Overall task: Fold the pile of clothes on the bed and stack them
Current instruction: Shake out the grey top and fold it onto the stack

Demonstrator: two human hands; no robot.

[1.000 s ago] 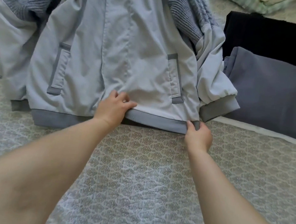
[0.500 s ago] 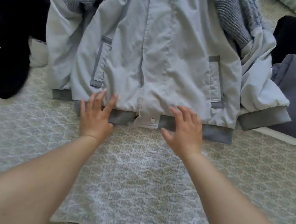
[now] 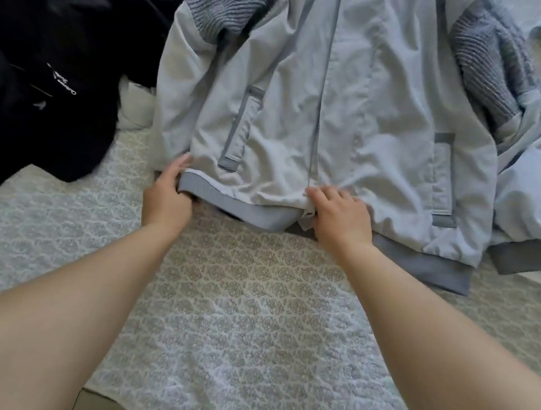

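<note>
The left hand (image 3: 167,200) pinches the jacket (image 3: 337,118) hem's corner; at its three o'clock the right hand (image 3: 344,217) presses flat, fingers straight.

Soft, even daylight; faint shadows only. Slight overall softness. Wide-angle bowing at edges. Black clothes (image 3: 39,83) upper left underexposed, folds lost. Bright washout at top right corner
</note>
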